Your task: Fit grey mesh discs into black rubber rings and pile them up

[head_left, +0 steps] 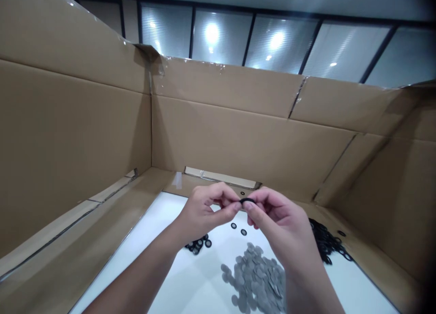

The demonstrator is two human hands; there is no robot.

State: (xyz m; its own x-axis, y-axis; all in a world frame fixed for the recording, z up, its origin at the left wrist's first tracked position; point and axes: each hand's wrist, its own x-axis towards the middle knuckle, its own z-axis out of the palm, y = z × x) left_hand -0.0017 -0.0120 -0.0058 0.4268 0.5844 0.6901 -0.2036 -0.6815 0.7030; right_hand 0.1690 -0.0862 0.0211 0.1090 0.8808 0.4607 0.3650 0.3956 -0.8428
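Observation:
Between the fingertips of both hands is a thin black ring (247, 199), seen nearly edge-on above the white board. My left hand (211, 209) pinches its left end with thumb and forefinger. At the other end, my right hand (277, 214) grips it the same way. Whether anything sits inside the ring cannot be made out. Below the right hand lies a heap of thin grey discs (255, 277). Two black rings with pale grey centres, one a black-rimmed disc (244, 232), lie beneath the fingertips. Partly behind my left wrist is a cluster of black-rimmed discs (197, 246).
A pile of black rings (327, 241) lies to the right, with a loose ring (341, 233) beside it. Another small ring (242, 193) rests beyond my hands. The white board (136, 241) lies inside tall cardboard walls (225, 132) on the left, back and right.

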